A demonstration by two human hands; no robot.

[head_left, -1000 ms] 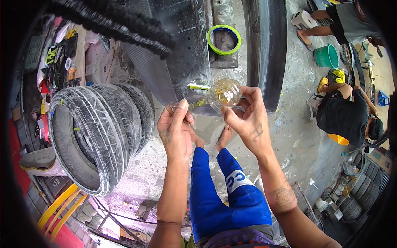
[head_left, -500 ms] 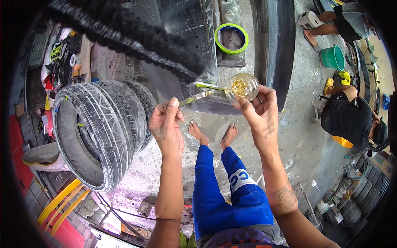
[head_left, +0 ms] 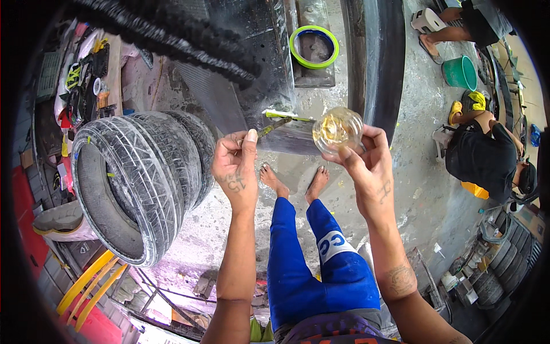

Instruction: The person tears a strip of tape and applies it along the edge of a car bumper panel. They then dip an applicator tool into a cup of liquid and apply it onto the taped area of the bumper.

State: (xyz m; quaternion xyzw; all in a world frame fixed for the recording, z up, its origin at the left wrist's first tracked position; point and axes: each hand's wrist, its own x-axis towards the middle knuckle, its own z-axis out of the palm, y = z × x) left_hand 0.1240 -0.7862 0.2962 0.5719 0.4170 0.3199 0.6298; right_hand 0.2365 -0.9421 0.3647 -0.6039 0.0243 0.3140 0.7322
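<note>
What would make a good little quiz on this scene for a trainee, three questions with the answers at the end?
1. Multiple choice: what does the left hand pinch?
A) a hammer
B) a slender stained tool
C) a paint roller

2. True or false: the right hand is empty.

3. Fill the gap: the bucket on the floor at the upper right is ____ in colour.

Key:
1. B
2. False; it holds a clear round container with something yellowish showing inside.
3. green
</note>
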